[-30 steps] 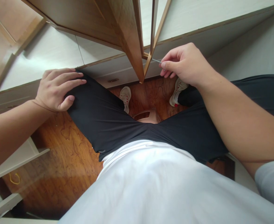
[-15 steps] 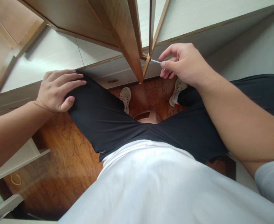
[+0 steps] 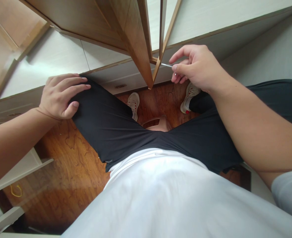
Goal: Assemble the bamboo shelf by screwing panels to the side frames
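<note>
Fingers of R hand [image 3: 198,67] pinch a thin metal rod [image 3: 166,65], far end at the wood strut [image 3: 157,71], prob. for fine ctrl. L hand [image 3: 59,96], loosely spread, rests on L thigh [image 3: 98,112], prob. bracing.

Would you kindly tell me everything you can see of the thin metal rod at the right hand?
The thin metal rod is silvery, slender and straight where it shows, and looks like steel. In the picture it slopes slightly down to the right. Its left end meets the slanting wooden strip; its right end reaches the thumb of the right hand, which partly hides it. A small shiny tip below the thumb may be its bent end.
</note>
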{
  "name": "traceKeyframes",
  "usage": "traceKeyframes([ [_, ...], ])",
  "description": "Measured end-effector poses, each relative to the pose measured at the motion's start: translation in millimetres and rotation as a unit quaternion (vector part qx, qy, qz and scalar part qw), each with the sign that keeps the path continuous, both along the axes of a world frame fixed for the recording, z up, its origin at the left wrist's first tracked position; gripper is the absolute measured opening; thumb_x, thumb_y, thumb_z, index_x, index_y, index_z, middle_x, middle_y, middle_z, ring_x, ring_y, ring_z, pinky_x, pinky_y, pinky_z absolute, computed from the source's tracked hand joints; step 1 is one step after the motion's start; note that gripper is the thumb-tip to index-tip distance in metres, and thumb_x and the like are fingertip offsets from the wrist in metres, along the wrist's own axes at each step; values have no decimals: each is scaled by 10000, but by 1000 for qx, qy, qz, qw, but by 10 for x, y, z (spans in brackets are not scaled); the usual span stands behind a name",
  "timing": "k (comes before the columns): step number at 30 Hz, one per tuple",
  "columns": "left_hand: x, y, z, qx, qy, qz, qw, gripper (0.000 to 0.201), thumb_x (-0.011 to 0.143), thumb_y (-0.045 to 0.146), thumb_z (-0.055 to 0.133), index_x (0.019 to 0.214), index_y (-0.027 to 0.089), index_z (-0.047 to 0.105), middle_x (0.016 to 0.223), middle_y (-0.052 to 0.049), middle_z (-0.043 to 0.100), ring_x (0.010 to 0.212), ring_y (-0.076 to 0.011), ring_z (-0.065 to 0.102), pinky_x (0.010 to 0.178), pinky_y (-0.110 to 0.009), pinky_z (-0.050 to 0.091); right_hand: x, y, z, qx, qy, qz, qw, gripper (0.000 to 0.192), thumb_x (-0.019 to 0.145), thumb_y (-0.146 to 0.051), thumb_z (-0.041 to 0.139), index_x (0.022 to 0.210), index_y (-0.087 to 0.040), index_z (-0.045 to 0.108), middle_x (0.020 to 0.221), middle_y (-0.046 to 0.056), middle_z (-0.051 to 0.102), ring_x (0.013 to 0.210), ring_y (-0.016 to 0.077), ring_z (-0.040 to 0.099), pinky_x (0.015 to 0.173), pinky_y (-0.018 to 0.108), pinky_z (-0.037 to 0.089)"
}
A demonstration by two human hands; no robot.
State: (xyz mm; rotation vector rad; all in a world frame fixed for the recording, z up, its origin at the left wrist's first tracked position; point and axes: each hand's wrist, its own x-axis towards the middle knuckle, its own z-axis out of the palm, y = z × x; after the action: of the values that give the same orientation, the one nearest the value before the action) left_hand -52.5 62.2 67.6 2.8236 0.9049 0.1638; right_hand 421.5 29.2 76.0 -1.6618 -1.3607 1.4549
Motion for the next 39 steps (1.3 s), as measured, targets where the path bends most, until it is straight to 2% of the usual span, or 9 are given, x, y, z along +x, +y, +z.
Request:
traceKeyframes([
  [5,14,-1,16,2,-13,-12,1000,735,996,650,206,1401,192,614,1435,-142,634,1410,-345,544,1175,-524,413,12,-7,12,7,12,4,1000,247,879,-10,702,943,-247,676,594,-56,702,542,138,672,507,229,536],
  [11,17,7,19,0,-24,-24,999,703,1010,619,234,1412,182,610,1438,-154,631,1408,-347,543,1182,-526,410,6,-12,69,-7,40,-4,999,262,856,41,680,947,-204,670,601,-27,695,538,150,649,479,239,505],
  [18,8,4,11,-1,-23,-21,1000,681,1005,610,234,1440,220,584,1454,-124,616,1412,-346,537,1185,-521,397,36,-22,57,1,53,16,998,384,752,79,758,986,-220,697,626,-50,654,557,138,629,495,236,500],
  [26,-7,4,-1,-11,-8,1,1000,740,984,669,200,1406,213,601,1446,-122,618,1419,-338,530,1191,-513,390,85,-36,42,46,3,55,997,420,725,46,783,1010,-258,731,746,-29,682,639,154,650,592,276,532],
  [33,-2,6,-2,-3,-27,-17,999,677,1001,608,241,1440,227,587,1459,-117,617,1415,-342,536,1188,-519,397,98,-44,42,95,-68,71,991,371,738,-17,793,1012,-264,750,813,-13,702,768,169,673,677,274,517],
  [39,-9,8,-15,-13,-1,9,1000,791,968,709,173,1398,208,610,1442,-122,624,1420,-327,532,1203,-502,389,96,-41,39,102,-85,68,989,328,760,-49,795,1008,-262,763,811,-16,700,758,158,659,688,269,505],
])
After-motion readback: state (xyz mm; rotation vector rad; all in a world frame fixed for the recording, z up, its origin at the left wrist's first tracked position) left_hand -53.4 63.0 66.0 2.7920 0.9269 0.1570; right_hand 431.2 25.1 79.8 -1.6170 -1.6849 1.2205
